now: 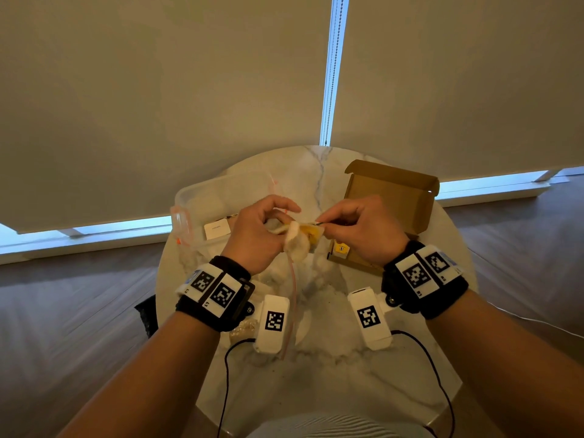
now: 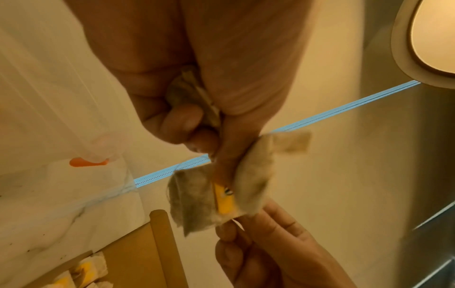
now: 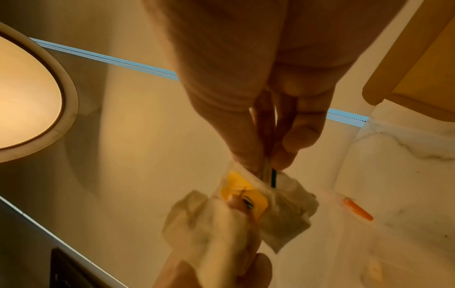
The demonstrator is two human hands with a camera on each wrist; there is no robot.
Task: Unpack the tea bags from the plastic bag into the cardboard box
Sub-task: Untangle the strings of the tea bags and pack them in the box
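Both hands hold a clump of pale tea bags (image 1: 298, 240) with a yellow tag (image 2: 224, 200) above the middle of the table. My left hand (image 1: 281, 226) grips one side of the clump, with more tea bags (image 2: 197, 97) tucked in its fist. My right hand (image 1: 325, 221) pinches a corner of a tea bag (image 3: 288, 214) between thumb and fingers (image 3: 290, 148). The open cardboard box (image 1: 395, 197) lies just right of the hands, with tea bags (image 1: 341, 249) inside. The clear plastic bag (image 1: 221, 197) with an orange slider (image 1: 178, 241) lies to the left.
The round marble table (image 1: 316, 374) is small, and its edge is close on every side. A clear sheet with a pink strip (image 1: 292, 295) lies under the hands. Black cables (image 1: 226, 374) run from the wrist cameras. Window blinds stand behind the table.
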